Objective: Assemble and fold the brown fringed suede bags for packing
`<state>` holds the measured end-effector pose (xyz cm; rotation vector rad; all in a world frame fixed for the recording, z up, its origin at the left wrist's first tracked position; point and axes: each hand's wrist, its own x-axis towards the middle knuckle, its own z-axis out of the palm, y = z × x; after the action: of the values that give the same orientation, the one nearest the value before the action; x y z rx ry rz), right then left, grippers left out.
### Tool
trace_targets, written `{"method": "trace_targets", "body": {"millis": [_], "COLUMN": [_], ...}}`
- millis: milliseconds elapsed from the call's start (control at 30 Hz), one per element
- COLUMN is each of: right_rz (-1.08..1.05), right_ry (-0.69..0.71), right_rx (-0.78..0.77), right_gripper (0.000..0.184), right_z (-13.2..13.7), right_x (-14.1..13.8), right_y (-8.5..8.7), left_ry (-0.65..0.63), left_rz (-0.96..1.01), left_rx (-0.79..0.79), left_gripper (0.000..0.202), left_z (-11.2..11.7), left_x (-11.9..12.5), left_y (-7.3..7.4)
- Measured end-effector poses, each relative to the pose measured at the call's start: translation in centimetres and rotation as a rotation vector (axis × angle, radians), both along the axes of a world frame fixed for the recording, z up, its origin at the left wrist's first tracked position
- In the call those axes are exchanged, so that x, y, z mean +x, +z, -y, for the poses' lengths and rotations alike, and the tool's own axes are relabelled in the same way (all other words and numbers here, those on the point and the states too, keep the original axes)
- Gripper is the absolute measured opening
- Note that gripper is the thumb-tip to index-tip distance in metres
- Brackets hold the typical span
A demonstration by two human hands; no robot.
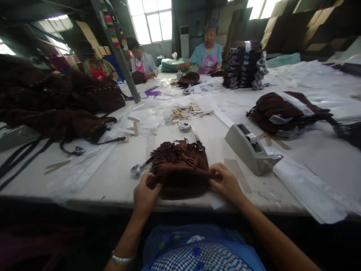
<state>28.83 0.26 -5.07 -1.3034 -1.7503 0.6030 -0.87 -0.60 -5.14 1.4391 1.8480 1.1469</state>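
Observation:
A dark brown fringed handbag (183, 169) lies on the white table right in front of me, its opening facing my body. My left hand (146, 192) pinches the left edge of the opening between thumb and fingers. On the opposite side, my right hand (225, 182) grips the right edge in the same way. The inside of the bag looks dark, and I cannot make out what is in it. Beside its left side sits a plastic-wrapped end of a strap (137, 171). Fringe and small metal rings show on the far side of the bag.
A grey tape dispenser (251, 148) stands right of the bag. A tape roll (185, 126) lies beyond it. Brown bags are heaped at left (93, 90), with a wrapped bag (282, 113) and a tall stack (244, 66) at right. Three people work across the table; a metal post (121, 52) rises at left.

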Motion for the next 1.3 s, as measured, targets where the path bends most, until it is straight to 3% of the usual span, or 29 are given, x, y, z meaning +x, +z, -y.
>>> {"method": "trace_targets", "body": {"millis": [133,200,367,567,700,833,900,1000,1100,1300], "right_rz": [-0.013,0.010,0.070,0.145,0.152,0.154,0.116,0.015,-0.025,-0.045], "right_ry": [0.077,0.081,0.030,0.000,-0.037,-0.084,-0.030,0.100,0.179,-0.024], "right_rx": [-0.097,-0.148,-0.132,-0.055,-0.027,-0.082,-0.113,-0.175,-0.218,-0.207], "right_gripper": [0.011,0.014,0.026,0.021,0.017,0.014,0.012,0.025,0.035,0.017], "right_z": [-0.8,-1.1,-1.2,-0.8,-0.7,-0.7,-0.8,-0.8,-0.7,-0.7], "right_x": [0.9,1.0,0.4,0.1,-0.2,-0.4,-0.2,0.7,1.4,0.8], "right_y": [-0.3,-0.2,0.0,-0.6,-1.3,-1.0,-0.3,1.0,1.6,0.6], "left_ry": [-0.246,-0.318,-0.222,-0.127,-0.187,-0.225,-0.217,-0.271,-0.326,-0.282], "left_rz": [0.488,0.636,0.666,0.536,0.228,-0.154,-0.284,-0.337,-0.356,-0.334], "left_rx": [-0.026,-0.049,-0.004,0.078,0.019,0.031,0.092,0.142,0.095,0.015], "left_gripper": [0.049,0.058,0.049,0.033,0.011,0.005,0.019,0.041,0.034,0.036], "left_z": [0.0,0.1,-0.3,-0.5,0.0,0.0,-0.2,-0.6,-1.0,-1.4], "left_x": [-0.3,-0.1,1.5,1.1,-0.6,-1.2,-1.1,-0.9,-1.0,-1.4], "left_y": [0.9,1.2,0.6,-0.1,-0.3,-0.2,0.0,0.2,0.3,-0.4]}}
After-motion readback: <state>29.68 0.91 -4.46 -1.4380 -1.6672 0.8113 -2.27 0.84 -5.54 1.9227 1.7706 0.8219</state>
